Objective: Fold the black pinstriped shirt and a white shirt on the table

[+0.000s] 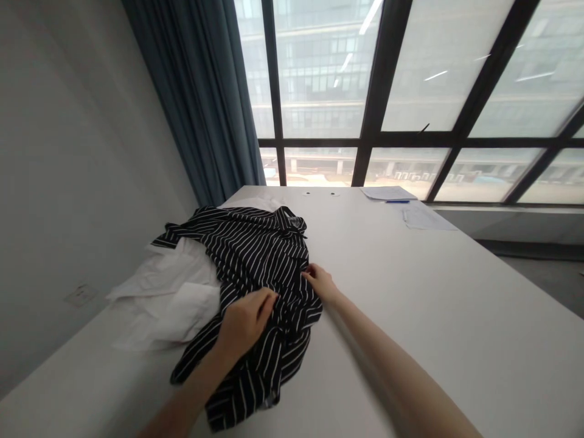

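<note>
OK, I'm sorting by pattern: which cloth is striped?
The black garment touching the right hand; white stripes set it apart from the plain white cloth beside it.

Wrinkled, matt cloth for the striped garment [260,246] — a smooth tabletop [365,249] — paper sheets [387,193], glass windowpanes [323,79].

There is room to pass between the right forearm [387,359] and right edge of the tabletop [474,304] until the papers [387,193], while striped garment [260,243] and white cloth [180,310] crowd the left edge's far half.
</note>
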A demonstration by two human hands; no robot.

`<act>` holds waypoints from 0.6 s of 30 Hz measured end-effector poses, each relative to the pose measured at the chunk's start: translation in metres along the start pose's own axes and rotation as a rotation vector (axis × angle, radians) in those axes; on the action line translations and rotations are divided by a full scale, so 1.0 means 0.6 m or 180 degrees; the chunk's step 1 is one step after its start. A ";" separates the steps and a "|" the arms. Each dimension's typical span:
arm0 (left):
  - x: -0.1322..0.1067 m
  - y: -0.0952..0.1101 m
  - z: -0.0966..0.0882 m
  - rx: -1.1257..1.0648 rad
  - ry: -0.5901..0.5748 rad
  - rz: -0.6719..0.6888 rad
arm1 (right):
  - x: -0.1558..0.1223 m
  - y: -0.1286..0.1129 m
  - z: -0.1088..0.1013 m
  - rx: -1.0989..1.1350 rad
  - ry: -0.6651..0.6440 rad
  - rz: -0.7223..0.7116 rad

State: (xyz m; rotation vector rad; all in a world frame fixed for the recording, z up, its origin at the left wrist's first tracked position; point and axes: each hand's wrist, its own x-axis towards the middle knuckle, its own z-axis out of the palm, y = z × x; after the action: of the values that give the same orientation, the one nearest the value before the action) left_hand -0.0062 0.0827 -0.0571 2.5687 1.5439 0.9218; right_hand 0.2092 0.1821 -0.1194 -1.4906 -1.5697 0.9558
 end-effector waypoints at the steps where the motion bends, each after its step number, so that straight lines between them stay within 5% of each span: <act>1: 0.007 -0.026 0.001 0.0213 0.0136 -0.0020 | 0.002 -0.005 0.007 0.0229 0.0001 0.0058; 5: 0.009 -0.123 0.021 0.1065 0.0465 -0.0362 | 0.005 -0.021 0.029 0.1230 -0.0035 0.0355; 8: -0.003 -0.163 0.039 0.0993 0.0483 -0.0574 | 0.007 -0.031 0.037 0.1882 -0.0201 0.0602; 18: -0.012 -0.177 0.046 0.0562 0.0750 -0.0518 | 0.007 -0.047 0.042 0.2515 -0.0567 0.0976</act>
State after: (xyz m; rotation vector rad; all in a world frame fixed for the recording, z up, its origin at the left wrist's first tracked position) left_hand -0.0808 0.1394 -0.1144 2.4689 1.9453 1.1523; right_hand 0.1744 0.1846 -0.1046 -1.0931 -0.8877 1.6780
